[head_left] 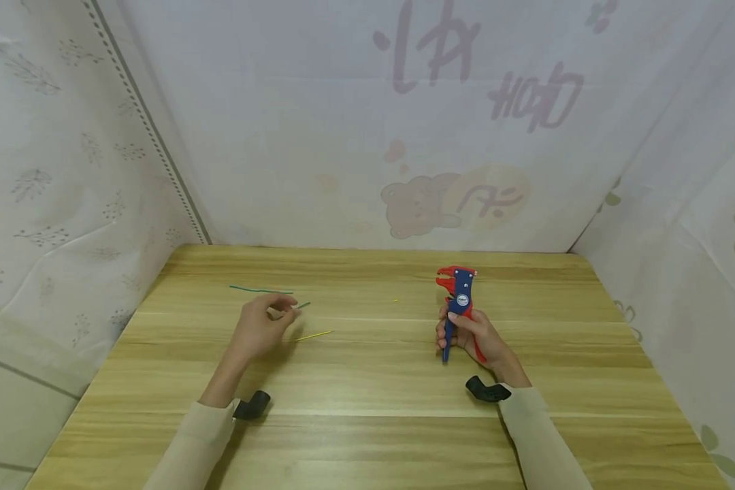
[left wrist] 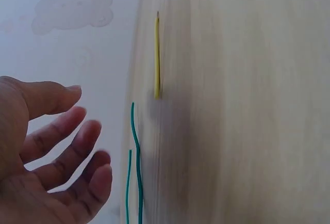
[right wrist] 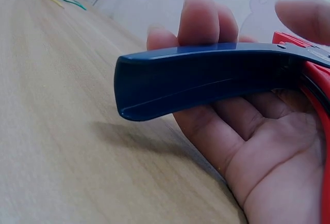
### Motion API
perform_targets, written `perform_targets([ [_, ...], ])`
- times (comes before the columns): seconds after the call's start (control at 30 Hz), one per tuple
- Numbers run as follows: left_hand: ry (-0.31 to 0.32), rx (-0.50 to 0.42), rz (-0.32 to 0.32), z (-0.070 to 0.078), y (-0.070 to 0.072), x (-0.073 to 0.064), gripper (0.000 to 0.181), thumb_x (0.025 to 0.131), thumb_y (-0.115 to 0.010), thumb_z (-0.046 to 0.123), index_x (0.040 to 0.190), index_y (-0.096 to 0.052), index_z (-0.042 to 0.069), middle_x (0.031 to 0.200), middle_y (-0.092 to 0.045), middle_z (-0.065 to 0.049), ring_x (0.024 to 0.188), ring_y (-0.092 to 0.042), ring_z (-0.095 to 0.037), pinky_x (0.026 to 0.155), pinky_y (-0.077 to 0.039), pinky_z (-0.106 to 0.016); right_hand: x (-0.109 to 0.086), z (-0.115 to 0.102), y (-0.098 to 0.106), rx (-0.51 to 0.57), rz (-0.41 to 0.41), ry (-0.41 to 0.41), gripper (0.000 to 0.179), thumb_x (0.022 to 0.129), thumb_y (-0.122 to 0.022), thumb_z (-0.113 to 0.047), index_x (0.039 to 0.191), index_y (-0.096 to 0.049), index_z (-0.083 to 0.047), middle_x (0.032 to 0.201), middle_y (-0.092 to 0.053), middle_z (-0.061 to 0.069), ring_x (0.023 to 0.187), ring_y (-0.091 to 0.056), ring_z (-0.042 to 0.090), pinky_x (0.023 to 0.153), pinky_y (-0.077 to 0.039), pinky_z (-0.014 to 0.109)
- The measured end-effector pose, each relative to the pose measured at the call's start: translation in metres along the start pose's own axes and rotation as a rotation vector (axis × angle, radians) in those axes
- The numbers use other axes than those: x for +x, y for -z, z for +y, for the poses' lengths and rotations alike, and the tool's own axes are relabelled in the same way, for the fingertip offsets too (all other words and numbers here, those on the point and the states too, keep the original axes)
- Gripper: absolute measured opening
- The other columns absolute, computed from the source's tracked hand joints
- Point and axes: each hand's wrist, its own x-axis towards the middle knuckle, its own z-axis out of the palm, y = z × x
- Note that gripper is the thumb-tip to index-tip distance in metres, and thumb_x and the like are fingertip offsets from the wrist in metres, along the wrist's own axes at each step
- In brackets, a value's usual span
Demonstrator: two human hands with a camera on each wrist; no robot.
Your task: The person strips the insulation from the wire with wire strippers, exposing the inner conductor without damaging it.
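My right hand grips a self-adjusting wire stripper with a blue and red body, its red jaws pointing up and left. In the right wrist view the fingers curl round the blue handle. My left hand hovers over the left part of the table, fingers loosely bent; the left wrist view shows nothing between thumb and fingertips. Two green wires lie beside and partly behind that hand. Nearby lies a short yellow wire, with a thin bare tip at one end.
A tiny yellow scrap lies between the hands on the wooden table. Pale printed curtains enclose the back and both sides. Each wrist carries a black camera mount.
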Motion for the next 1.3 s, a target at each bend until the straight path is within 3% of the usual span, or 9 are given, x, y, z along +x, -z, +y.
perform_targets([
  [0.1,0.010,0.002,0.003,-0.005,0.004,0.002,0.027,0.097,-0.071,0.016,0.118,-0.071,-0.001,0.114,-0.071,-0.021,0.067,-0.065,-0.025,0.059,-0.052,-0.031,0.000,0.001,0.001,0.011,-0.015,0.001,0.024,0.113,-0.028,-0.011,0.121,-0.047,0.000,0.095,-0.070,0.010,0.082,-0.071,0.020,0.084,-0.062,0.041],
  [0.13,0.016,0.003,0.006,-0.006,0.005,0.002,0.028,0.097,-0.071,0.017,0.119,-0.071,-0.001,0.117,-0.070,-0.022,0.071,-0.067,-0.030,0.063,-0.055,-0.036,0.000,0.002,0.002,0.015,-0.018,0.001,0.025,0.113,-0.027,-0.012,0.121,-0.048,0.000,0.095,-0.070,0.010,0.082,-0.071,0.020,0.084,-0.062,0.041],
  [0.23,0.027,0.011,0.009,-0.010,0.008,0.003,0.030,0.098,-0.071,0.019,0.120,-0.070,-0.001,0.123,-0.069,-0.023,0.103,-0.066,-0.042,0.090,-0.054,-0.057,0.001,0.002,0.002,0.026,-0.017,-0.002,0.027,0.114,-0.025,-0.012,0.121,-0.048,0.000,0.096,-0.071,0.010,0.082,-0.071,0.020,0.084,-0.062,0.041],
  [0.33,0.042,0.008,-0.003,-0.013,0.011,0.003,0.032,0.099,-0.070,0.020,0.122,-0.069,-0.001,0.127,-0.068,-0.024,0.134,-0.049,-0.049,0.110,-0.036,-0.070,0.001,0.002,0.002,0.035,-0.006,-0.007,0.027,0.114,-0.024,-0.012,0.121,-0.048,0.000,0.096,-0.071,0.010,0.083,-0.071,0.020,0.084,-0.062,0.041],
  [0.37,0.050,0.004,-0.011,-0.014,0.012,0.003,0.032,0.099,-0.069,0.020,0.123,-0.068,-0.001,0.128,-0.067,-0.024,0.136,-0.048,-0.049,0.112,-0.034,-0.071,0.001,0.002,0.001,0.036,-0.002,-0.010,0.027,0.114,-0.025,-0.013,0.121,-0.048,0.000,0.096,-0.071,0.011,0.083,-0.071,0.020,0.084,-0.062,0.041],
  [0.63,0.103,0.009,-0.051,-0.016,0.014,0.003,0.032,0.100,-0.068,0.018,0.126,-0.066,0.000,0.128,-0.067,-0.022,0.123,-0.060,-0.043,0.104,-0.048,-0.058,0.001,0.003,0.003,0.016,0.004,-0.020,0.027,0.114,-0.026,-0.013,0.121,-0.048,0.001,0.096,-0.070,0.009,0.084,-0.071,0.019,0.084,-0.062,0.041],
  [0.97,0.121,0.053,-0.091,-0.023,0.012,0.000,0.024,0.093,-0.072,0.006,0.115,-0.070,-0.003,0.120,-0.069,-0.025,0.116,-0.063,-0.043,0.101,-0.050,-0.057,0.000,0.005,0.001,0.020,0.005,-0.026,0.027,0.114,-0.027,-0.013,0.120,-0.049,0.000,0.096,-0.071,0.009,0.083,-0.072,0.019,0.084,-0.062,0.041],
  [1.1,0.138,0.086,-0.090,-0.024,0.011,-0.002,0.016,0.094,-0.071,0.006,0.108,-0.071,-0.002,0.105,-0.070,-0.019,0.098,-0.064,-0.033,0.085,-0.054,-0.045,0.000,0.004,-0.001,0.010,0.013,-0.025,0.027,0.114,-0.028,-0.014,0.121,-0.048,0.002,0.096,-0.071,0.009,0.083,-0.072,0.020,0.084,-0.062,0.042],
  [1.3,0.162,0.103,-0.089,-0.024,0.011,0.000,0.006,0.096,-0.067,0.005,0.098,-0.070,0.000,0.088,-0.069,-0.012,0.079,-0.054,-0.022,0.067,-0.044,-0.031,0.000,0.003,-0.003,-0.012,0.032,-0.015,0.025,0.114,-0.029,-0.013,0.120,-0.048,0.001,0.095,-0.071,0.008,0.085,-0.073,0.020,0.083,-0.063,0.041],
])
